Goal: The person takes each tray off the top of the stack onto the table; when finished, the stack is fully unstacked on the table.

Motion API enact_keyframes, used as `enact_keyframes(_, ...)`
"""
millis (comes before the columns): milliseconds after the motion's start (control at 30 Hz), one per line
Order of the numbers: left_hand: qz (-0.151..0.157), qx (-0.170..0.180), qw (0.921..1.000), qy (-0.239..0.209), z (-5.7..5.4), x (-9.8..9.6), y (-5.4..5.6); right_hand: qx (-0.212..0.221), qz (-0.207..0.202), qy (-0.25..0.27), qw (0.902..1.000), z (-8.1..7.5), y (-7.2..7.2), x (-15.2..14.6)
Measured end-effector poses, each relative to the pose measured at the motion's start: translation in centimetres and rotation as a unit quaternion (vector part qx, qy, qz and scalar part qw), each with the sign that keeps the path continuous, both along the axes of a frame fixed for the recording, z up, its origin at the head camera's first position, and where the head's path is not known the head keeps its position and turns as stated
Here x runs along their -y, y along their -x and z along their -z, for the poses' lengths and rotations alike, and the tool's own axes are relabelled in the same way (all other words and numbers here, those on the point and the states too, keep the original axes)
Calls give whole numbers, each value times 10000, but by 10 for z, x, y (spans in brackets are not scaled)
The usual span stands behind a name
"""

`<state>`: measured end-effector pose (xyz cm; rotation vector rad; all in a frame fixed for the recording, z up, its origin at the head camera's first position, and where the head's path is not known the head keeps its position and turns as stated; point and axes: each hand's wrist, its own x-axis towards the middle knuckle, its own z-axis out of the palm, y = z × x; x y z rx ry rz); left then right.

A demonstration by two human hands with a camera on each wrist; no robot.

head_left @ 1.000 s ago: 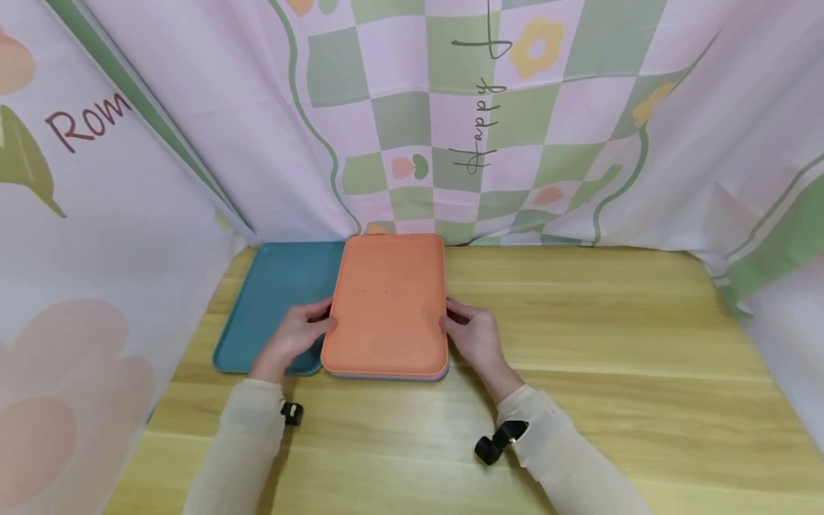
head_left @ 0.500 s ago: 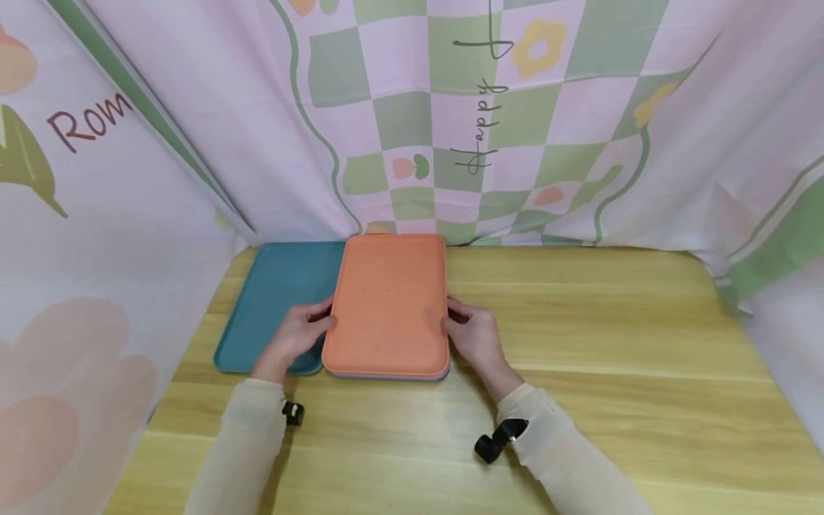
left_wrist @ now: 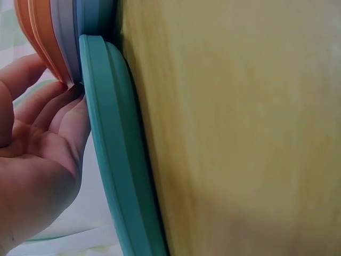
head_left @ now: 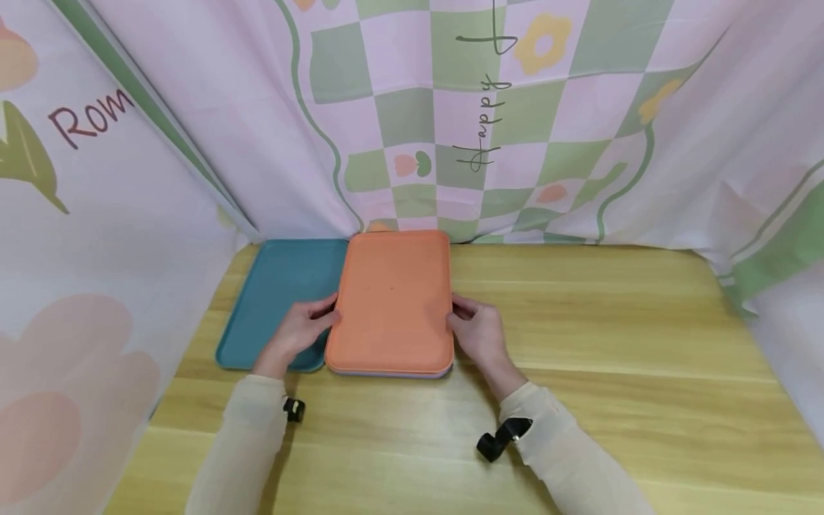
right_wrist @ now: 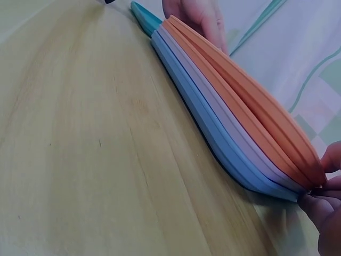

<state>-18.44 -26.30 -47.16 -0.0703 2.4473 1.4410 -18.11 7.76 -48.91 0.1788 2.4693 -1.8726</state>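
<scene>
Together, the left hand (head_left: 300,327) and right hand (head_left: 480,332) pinch opposite long edges of the stack (head_left: 393,304), orange trays (right_wrist: 246,88) over lilac tray (left_wrist: 63,26) over blue tray (left_wrist: 96,16); it lies on the table (head_left: 611,343), near the curtain (head_left: 402,114); just beside, at its left, lies the teal tray (head_left: 286,279).

Cream sleeves (head_left: 241,429), black wrist cameras (head_left: 505,436)

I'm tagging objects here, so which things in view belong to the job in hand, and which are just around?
In the job:
tray stack, orange on top
left hand and right hand, gripping its sides
probably the teal tray beside it, not gripped

Just around:
wooden table
patterned curtain behind
</scene>
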Motion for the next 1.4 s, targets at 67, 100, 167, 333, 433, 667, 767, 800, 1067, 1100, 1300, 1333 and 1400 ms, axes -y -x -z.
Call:
enact_keyframes(67, -4, 16, 10000, 76, 0, 0, 0, 57, 17, 94, 9999, 0, 0, -2)
enact_keyframes(100, 3, 19, 9999, 101, -1, -1, 0, 80, 23, 125, 9999, 0, 0, -4)
enact_keyframes(167, 49, 7, 9999, 98, -2, -2, 0, 120, 18, 215, 9997, 0, -1, -8)
enact_keyframes(333, 175, -118, 9997, 126, -2, -2, 0, 399, 17, 557, 9977, 0, -2, -20)
enact_keyframes(433, 199, -176, 9993, 270, -2, -3, 0, 565, 57, 904, 9943, -2, -5, -26)
enact_keyframes(667, 164, -74, 9992, 345, -1, -3, -1, 790, 383, 1553, 9840, -6, -12, -36)
enact_keyframes(767, 152, -66, 9995, 265, 0, -3, -1, 841, 463, 1764, 9796, -7, -13, -41)
enact_keyframes(800, 173, -74, 9995, 241, 0, -3, -1, 848, 480, 1803, 9788, -7, -14, -43)
enact_keyframes(1067, 144, -9, 9998, 138, -1, -3, 0, 949, 600, 1972, 9739, -10, -16, -60)
enact_keyframes(1100, 161, -17, 9998, 138, -1, -3, 0, 964, 617, 2000, 9731, -10, -17, -63)
enact_keyframes(1300, 214, -56, 9997, 127, -1, -2, 1, 991, 651, 2089, 9707, -12, -21, -81)
enact_keyframes(1333, 213, -58, 9997, 118, -1, -2, 1, 994, 644, 2105, 9704, -12, -22, -83)
enact_keyframes(1400, 212, -57, 9997, 107, 0, -1, 1, 1025, 654, 2163, 9687, -13, -24, -89)
